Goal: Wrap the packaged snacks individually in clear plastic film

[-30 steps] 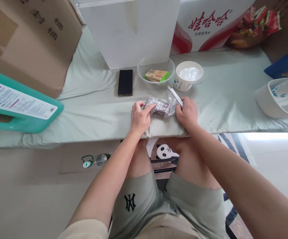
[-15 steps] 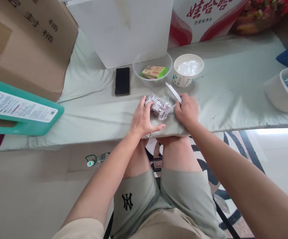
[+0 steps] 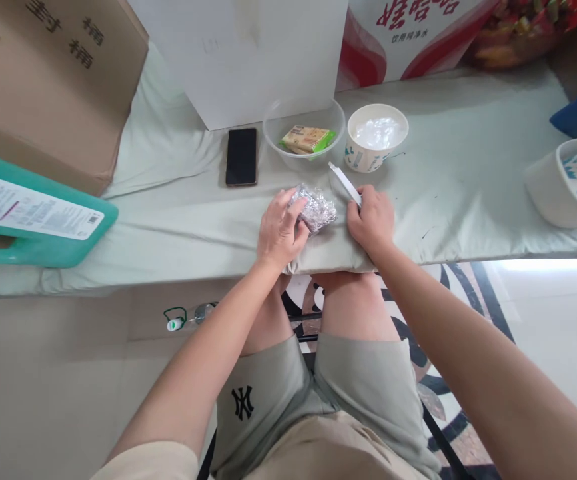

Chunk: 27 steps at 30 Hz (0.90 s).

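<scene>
A crinkled, clear plastic-wrapped packet [image 3: 318, 211] with something dark inside lies near the table's front edge. My left hand [image 3: 281, 228] is closed on its left side, thumb at the near edge and fingers over the top. My right hand [image 3: 372, 217] grips a slim white utility knife [image 3: 344, 184], which points away and to the left. The knife's lower end is hidden in my fist, and its tip stands apart from the packet. Beyond the hands are a clear plastic bowl [image 3: 270, 141] holding packaged biscuits [image 3: 306, 139] and a paper cup [image 3: 363, 157] with clear plastic in it.
A black phone [image 3: 241, 157] lies left of the bowl. A white box [image 3: 258, 60] and a red-and-white carton [image 3: 408, 40] stand behind. On the left are a cardboard box [image 3: 63, 87] and a green container [image 3: 88, 237]; a white bin [image 3: 551, 183] stands at right.
My left thumb has drawn in against the packet, and the packet's loose plastic on the right is now bunched closer. The right hand keeps its grip on the knife. The view has shifted slightly.
</scene>
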### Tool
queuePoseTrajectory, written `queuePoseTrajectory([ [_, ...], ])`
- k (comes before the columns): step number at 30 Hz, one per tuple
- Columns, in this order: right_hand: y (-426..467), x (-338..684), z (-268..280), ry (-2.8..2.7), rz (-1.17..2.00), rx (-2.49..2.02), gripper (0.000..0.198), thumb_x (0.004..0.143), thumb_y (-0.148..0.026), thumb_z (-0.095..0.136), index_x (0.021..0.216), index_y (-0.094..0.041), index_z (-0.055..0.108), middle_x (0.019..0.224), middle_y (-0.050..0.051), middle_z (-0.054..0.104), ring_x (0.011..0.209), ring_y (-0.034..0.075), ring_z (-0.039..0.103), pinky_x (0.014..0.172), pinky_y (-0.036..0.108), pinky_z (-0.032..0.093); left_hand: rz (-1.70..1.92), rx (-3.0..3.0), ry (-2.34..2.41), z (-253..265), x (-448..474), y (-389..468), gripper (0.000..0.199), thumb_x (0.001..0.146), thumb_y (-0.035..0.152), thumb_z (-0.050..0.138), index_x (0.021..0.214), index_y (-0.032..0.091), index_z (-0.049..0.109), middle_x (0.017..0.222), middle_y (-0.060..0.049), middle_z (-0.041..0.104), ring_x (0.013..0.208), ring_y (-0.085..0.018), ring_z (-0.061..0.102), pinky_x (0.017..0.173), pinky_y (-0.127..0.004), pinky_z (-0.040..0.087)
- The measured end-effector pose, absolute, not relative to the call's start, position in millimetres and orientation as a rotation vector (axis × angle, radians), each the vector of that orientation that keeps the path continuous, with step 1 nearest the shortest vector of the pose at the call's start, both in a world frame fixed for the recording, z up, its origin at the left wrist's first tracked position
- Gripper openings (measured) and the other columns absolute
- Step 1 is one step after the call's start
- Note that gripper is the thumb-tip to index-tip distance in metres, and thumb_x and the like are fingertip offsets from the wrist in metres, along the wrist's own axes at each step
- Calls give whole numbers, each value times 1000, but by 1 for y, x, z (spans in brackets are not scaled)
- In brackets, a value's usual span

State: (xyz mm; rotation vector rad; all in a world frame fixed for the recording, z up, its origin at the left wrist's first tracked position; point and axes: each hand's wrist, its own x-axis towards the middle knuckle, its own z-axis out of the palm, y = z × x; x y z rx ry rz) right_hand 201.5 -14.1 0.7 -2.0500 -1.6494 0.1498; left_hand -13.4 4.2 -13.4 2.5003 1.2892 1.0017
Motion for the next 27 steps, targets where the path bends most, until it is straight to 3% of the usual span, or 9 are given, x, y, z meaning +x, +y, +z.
queuePoseTrajectory([
  [3, -14, 201, 2, -1669, 154, -2078, 25, 91, -26, 40, 107, -18, 57, 101, 16, 68, 95, 33, 58, 83, 45, 42, 925, 2535, 1236, -13, -12, 3, 37, 94, 21, 49, 126, 32, 62, 153, -7, 47, 150, -30, 38, 120, -53, 40],
  [6, -15, 201, 1, -1674, 165, -2090, 26, 91, -26, 39, 109, -17, 57, 102, 16, 67, 97, 33, 58, 85, 46, 42, 877, 2509, 1209, -10, -12, 2, 34, 96, 25, 47, 124, 29, 66, 153, -8, 47, 152, -32, 34, 123, -55, 36],
  [11, -14, 202, -1, -1668, 165, -2075, 26, 91, -27, 39, 107, -18, 57, 102, 16, 68, 97, 34, 58, 85, 47, 42, 915, 2495, 1148, -8, -13, 1, 36, 92, 32, 54, 125, 20, 63, 151, -15, 48, 150, -35, 37, 121, -54, 38],
  [15, -14, 202, -2, -1660, 161, -2076, 24, 90, -27, 40, 106, -19, 57, 102, 16, 68, 96, 34, 58, 86, 48, 42, 932, 2448, 1187, -7, -12, 2, 31, 92, 32, 55, 120, 19, 59, 147, -16, 53, 149, -32, 41, 119, -50, 42],
  [20, -14, 202, -1, -1679, 164, -2092, 25, 90, -26, 39, 107, -19, 57, 104, 16, 68, 97, 33, 58, 86, 47, 42, 923, 2460, 1222, -6, -10, 4, 20, 94, 31, 51, 111, 21, 58, 143, -12, 58, 145, -30, 46, 123, -54, 35],
  [27, -13, 201, 1, -1680, 163, -2093, 27, 90, -27, 39, 106, -18, 58, 103, 17, 68, 96, 33, 57, 84, 46, 40, 882, 2338, 1368, -7, -10, 2, 26, 96, 37, 51, 116, 22, 60, 153, -17, 41, 148, -32, 40, 113, -50, 47],
])
